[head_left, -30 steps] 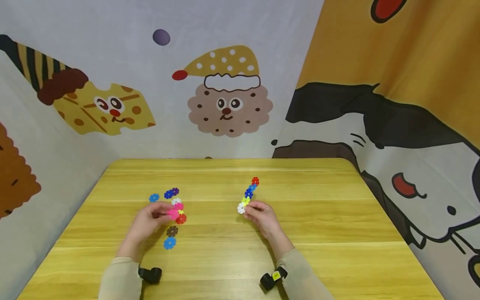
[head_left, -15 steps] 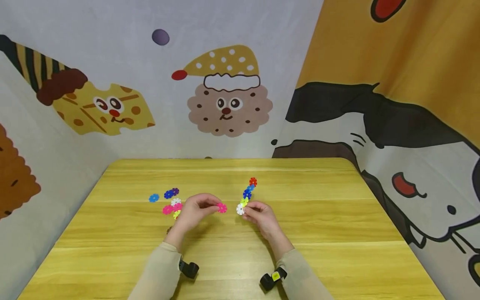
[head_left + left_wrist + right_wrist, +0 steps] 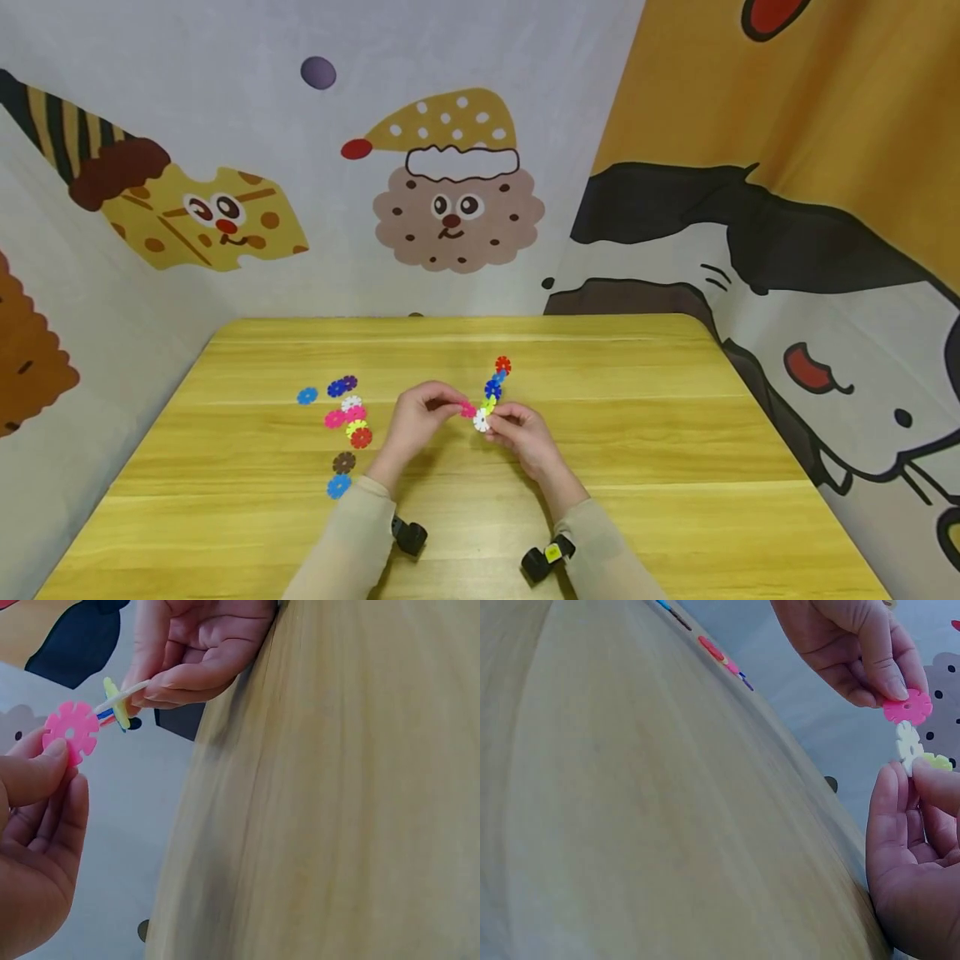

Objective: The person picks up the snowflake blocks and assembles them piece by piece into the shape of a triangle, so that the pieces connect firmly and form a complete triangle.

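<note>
Between thumb and fingers my left hand (image 3: 418, 423) pinches a pink notched flower disc (image 3: 72, 732). My right hand (image 3: 528, 437) pinches the white flower disc (image 3: 482, 420) at the near end of a chain of joined discs. Beyond the white one, the chain runs through a yellow disc (image 3: 937, 761), a dark blue disc (image 3: 492, 389) and a light blue one to a red disc (image 3: 503, 365) at the far end. In the right wrist view the pink disc's edge meets the white disc's edge; whether their notches interlock I cannot tell.
Loose flower discs lie on the wooden table (image 3: 637, 433) to the left: a light blue disc (image 3: 307, 396), a brown disc (image 3: 344, 462), a red disc (image 3: 361, 437) and several others, some overlapping. A printed cloth (image 3: 285, 150) hangs behind the table.
My left hand has picked a pink disc from the loose group and carried it right to the white disc. My right hand has stayed nearly still, the chain shifting slightly left.
</note>
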`<state>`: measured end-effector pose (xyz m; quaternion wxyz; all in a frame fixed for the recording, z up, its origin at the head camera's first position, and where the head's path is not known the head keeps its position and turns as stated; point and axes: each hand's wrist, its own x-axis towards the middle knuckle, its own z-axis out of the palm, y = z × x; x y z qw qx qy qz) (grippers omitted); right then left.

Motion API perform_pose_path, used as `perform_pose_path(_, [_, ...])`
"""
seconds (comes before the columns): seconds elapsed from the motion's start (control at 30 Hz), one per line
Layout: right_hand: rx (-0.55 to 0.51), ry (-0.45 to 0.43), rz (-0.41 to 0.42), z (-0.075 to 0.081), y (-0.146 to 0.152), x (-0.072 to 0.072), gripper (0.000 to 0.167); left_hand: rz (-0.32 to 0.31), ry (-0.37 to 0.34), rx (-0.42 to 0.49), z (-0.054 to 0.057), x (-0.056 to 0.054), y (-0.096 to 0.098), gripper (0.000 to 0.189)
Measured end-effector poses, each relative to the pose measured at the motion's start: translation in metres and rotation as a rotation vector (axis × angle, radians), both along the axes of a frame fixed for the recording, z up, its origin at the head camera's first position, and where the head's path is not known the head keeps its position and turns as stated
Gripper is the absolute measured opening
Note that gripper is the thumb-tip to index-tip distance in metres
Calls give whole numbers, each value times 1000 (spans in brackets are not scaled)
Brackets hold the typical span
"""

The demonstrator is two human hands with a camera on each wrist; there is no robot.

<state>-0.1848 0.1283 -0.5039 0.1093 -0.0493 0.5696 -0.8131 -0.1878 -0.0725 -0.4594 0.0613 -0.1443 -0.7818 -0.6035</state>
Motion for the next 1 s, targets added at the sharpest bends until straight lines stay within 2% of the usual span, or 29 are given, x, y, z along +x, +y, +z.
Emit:
perform_pose_path(0.1, [-9, -12, -3, 1, 0, 0, 24, 27, 21, -6, -1, 0, 2, 14])
perform_pose_path(0.3, [-37, -48, 9, 2, 0, 1, 15, 27, 74, -31, -3, 2, 5, 18])
perform_pose_path(0.53, [-56, -72, 39, 2, 0, 3, 19, 33, 28, -33, -9, 3, 9, 20])
perform_pose_path(0.63, [-71, -69, 34, 1, -1, 4, 20, 35, 32, -36, -10, 3, 10, 18])
perform_pose_path(0.73, [-77, -55, 8, 2, -3, 5, 19, 38, 37, -25, -10, 4, 9, 17])
perform_pose_path(0.87, [-35, -17, -50, 2, -7, 5, 11, 43, 34, -19, -11, 3, 7, 14])
perform_pose_path(1.0, [61, 69, -97, 2, -8, 5, 28, 55, 38, -4, -13, 3, 7, 12])
